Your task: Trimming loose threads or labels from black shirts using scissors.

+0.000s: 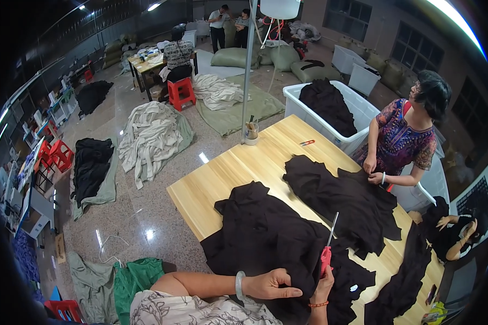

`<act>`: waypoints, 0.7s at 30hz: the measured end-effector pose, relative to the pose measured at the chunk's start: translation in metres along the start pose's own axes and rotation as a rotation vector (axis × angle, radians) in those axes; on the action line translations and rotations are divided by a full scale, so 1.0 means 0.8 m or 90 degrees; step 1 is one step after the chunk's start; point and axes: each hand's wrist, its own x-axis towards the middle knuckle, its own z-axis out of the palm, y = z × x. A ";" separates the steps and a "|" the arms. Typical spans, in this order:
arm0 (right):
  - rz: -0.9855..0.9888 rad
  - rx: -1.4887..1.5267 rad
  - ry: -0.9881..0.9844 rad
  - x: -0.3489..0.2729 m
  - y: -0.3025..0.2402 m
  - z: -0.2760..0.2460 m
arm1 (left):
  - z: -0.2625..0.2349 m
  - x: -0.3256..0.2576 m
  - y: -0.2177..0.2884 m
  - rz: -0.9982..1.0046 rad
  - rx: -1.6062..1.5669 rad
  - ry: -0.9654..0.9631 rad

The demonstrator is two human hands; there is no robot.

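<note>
My left hand, with a pale bangle at the wrist, has its thumb and curled fingers closed on a black garment at the table's near edge. Upright in my right hand is a pair of red-handled scissors, with the slim metal blades pointing up and away. An orange bead bracelet circles that wrist. The garment lies bunched over the wooden table, and part of it hangs between my hands. Just right of the scissors, more black cloth carries a small white spot.
Across the table a co-worker handles another black garment. Small orange-handled snips lie near the far edge. A pole rises beside a tool cup. A white bin holds black cloth. White cloth is heaped on the floor.
</note>
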 end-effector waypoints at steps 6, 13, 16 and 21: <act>0.042 0.081 0.023 0.000 0.013 0.000 | 0.006 0.004 -0.003 0.069 -0.007 0.084; -0.020 -0.070 0.067 -0.005 0.017 -0.006 | -0.003 -0.005 -0.025 0.037 0.001 0.101; -0.072 -0.158 0.099 -0.006 0.006 -0.002 | -0.006 -0.008 -0.036 0.004 0.016 0.105; -0.034 -0.083 0.041 -0.011 0.010 -0.006 | -0.003 -0.003 -0.033 0.009 0.000 0.081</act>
